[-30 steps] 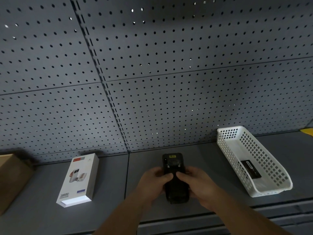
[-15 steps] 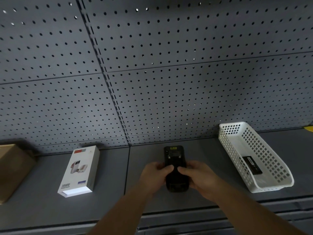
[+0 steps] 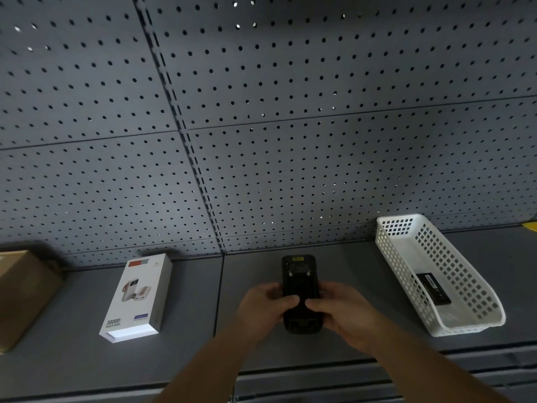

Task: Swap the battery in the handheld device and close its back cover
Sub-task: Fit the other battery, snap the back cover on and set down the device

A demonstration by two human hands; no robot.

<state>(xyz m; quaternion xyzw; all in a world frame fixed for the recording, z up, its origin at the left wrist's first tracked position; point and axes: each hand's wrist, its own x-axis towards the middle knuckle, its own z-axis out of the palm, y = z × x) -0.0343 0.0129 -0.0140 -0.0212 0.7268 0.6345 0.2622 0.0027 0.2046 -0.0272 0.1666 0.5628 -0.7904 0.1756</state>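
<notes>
Now both hands, left hand [image 3: 261, 308] & right hand [image 3: 344, 314], fingers wrapped round black rectangular handheld device [image 3: 299, 282], frame bottom-centre, thumbs on its back.

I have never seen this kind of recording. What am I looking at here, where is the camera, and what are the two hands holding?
There is no machine: a person wears one camera on the head, looking down at their own bare hands. The left hand and right hand together grip a black handheld device, back side up, over a grey shelf below a perforated grey wall. To the right stands a white plastic lattice basket with a flat black rectangular pack inside, possibly a battery. To the left lie a white power bank box and a brown cardboard box.
</notes>
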